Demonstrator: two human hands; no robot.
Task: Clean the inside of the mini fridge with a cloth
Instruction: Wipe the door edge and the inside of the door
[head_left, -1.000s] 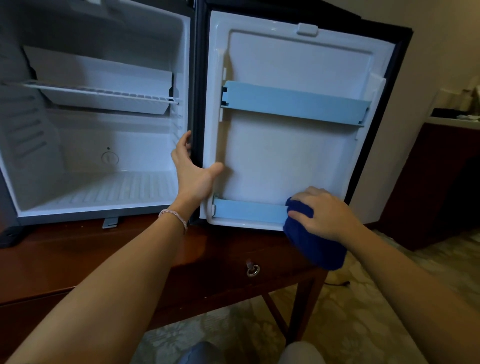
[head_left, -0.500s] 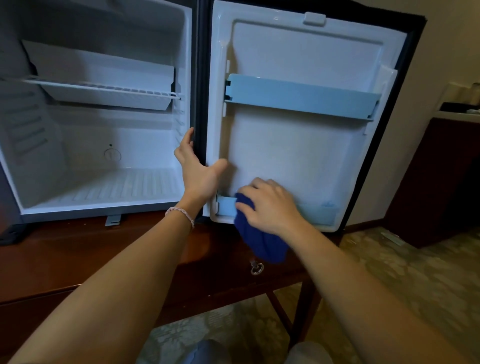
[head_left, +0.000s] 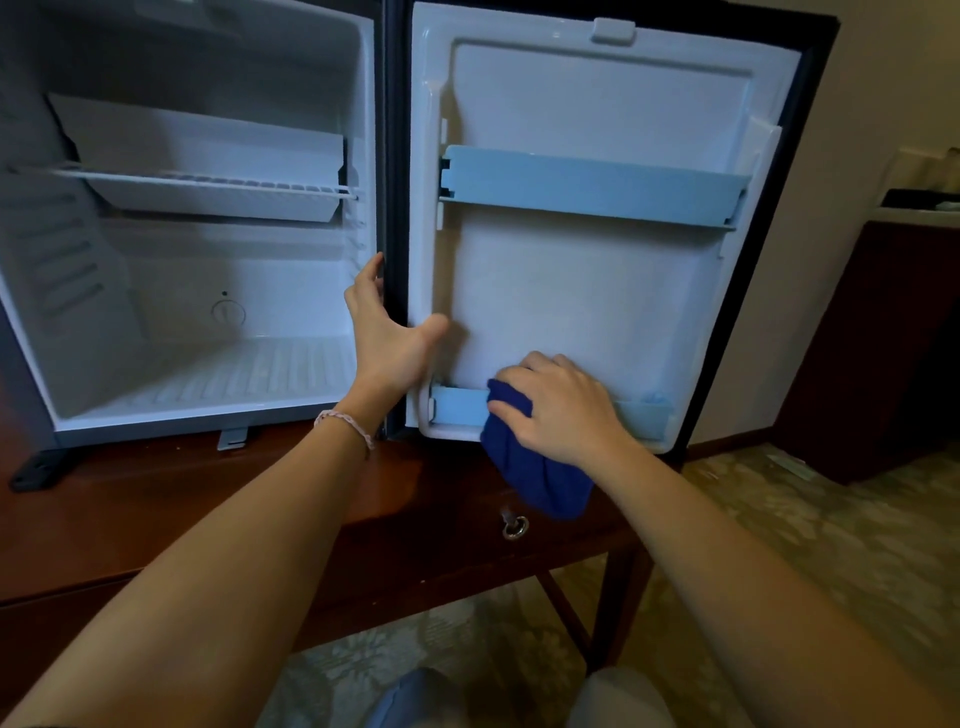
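Wiping is centring on the open door (head_left: 597, 291) of the mini fridge (head_left: 208, 291), where the right hand (head_left: 558, 410) is pressing the blue cloth (head_left: 535, 467) it is gripping against the lower door rail (head_left: 460, 405) while the left hand (head_left: 387, 343), fingers spread, is bracing the door's hinge edge; likely next, the cloth needs sliding along that rail.

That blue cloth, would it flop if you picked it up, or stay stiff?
Probably floppy: the blue cloth sags in soft folds below the right hand holding it against the door's lower shelf rail. It likely feels light, since that hand alone carries it. It shouldn't roll or break.
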